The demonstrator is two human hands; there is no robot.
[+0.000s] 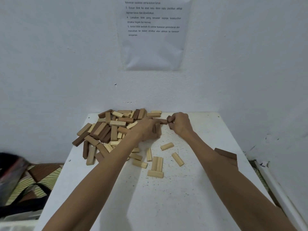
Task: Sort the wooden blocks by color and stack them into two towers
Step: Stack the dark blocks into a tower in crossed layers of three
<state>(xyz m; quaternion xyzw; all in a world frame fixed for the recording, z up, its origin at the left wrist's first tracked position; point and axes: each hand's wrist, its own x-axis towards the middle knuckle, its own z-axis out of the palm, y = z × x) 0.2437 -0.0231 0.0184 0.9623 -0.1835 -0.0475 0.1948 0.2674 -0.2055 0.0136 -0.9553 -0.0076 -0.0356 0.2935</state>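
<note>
Just right of the mixed pile, the right hand pinches a crosswise dark block by its end; the left hand's grip cannot be told.

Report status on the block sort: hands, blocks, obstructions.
Left hand and right hand both gripping dark blocks beside mixed pile. Light blocks loose on table; dark stack at right edge. Nothing blocking.

White table carries a block pile and loose pale blocks
</note>
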